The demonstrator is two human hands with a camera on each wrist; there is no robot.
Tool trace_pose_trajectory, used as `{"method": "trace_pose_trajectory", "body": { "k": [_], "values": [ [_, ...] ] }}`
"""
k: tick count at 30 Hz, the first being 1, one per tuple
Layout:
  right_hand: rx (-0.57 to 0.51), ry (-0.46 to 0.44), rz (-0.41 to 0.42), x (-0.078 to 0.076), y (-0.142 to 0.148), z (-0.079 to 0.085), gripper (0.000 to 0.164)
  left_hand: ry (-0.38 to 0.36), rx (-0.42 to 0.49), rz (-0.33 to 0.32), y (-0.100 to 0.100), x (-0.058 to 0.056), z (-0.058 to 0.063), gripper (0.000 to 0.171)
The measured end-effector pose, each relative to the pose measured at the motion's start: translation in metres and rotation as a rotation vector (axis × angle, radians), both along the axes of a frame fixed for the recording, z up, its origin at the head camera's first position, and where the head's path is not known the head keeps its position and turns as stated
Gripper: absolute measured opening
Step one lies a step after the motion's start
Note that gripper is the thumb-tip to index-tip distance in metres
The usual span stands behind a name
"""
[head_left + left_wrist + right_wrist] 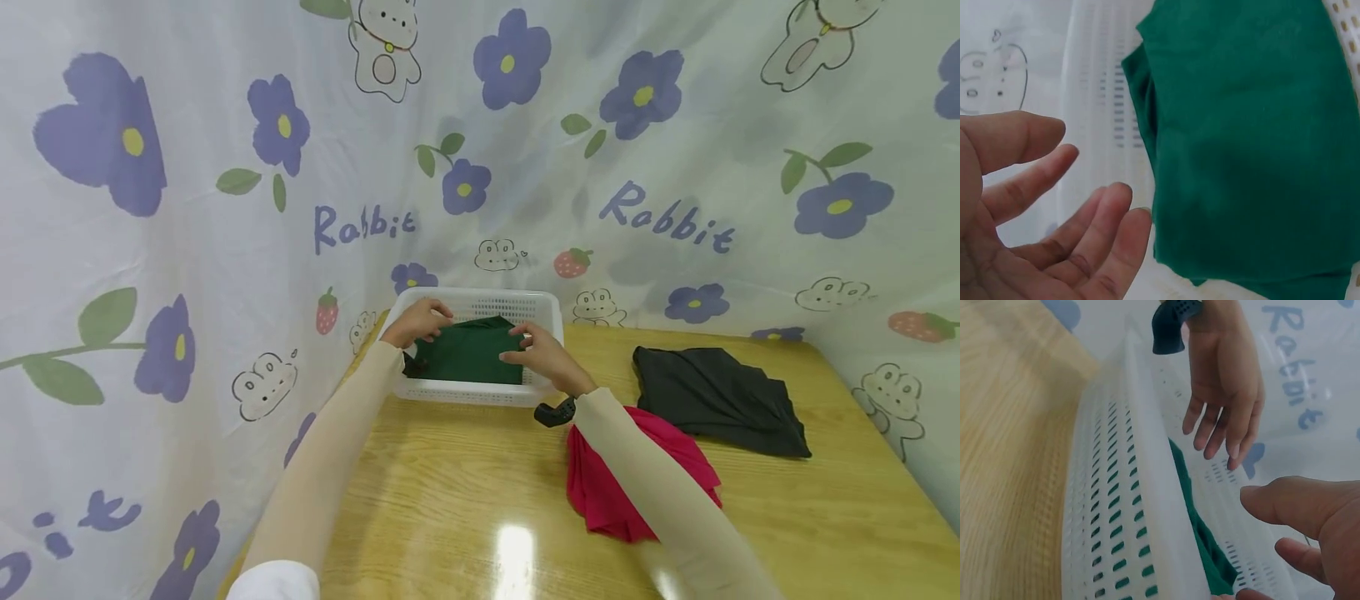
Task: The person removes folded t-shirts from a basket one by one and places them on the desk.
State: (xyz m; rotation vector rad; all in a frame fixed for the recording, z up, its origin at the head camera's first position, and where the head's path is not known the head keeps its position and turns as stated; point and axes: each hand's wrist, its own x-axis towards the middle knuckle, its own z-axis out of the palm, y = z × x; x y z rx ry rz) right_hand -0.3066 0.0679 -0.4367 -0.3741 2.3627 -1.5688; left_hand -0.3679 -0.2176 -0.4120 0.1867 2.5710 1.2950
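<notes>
A folded green cloth (472,354) lies in a white plastic basket (480,392) with slotted walls. Over the basket's left side is my left hand (422,322), its fingers loosely bent and holding nothing. In the left wrist view its fingertips are close to the edge of the green cloth (1254,144); whether they touch cannot be told. My right hand (551,358) hovers over the right side of the basket, thumb and fingers spread apart, nothing between them. The right wrist view shows both hands above the basket rim (1160,469), the left hand (1225,394) pointing downward.
On the wooden table (442,492), a crumpled red cloth (607,492) lies under my right forearm. A black cloth (720,400) is spread further right. Behind the basket and along the left hangs a white curtain (525,150) with flowers and rabbits.
</notes>
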Motion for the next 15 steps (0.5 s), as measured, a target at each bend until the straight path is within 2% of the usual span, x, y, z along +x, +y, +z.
{"method": "trace_pose_trajectory", "body": {
  "k": [8,15],
  "values": [
    [0.015,-0.071,-0.038,-0.007,-0.017,-0.01,0.066,-0.078,-0.028,0.04,-0.013,-0.004,-0.01,0.038],
    [0.015,-0.108,-0.096,-0.015,-0.024,-0.012,0.068,-0.134,-0.078,0.077,-0.014,-0.001,-0.009,0.04]
  ]
}}
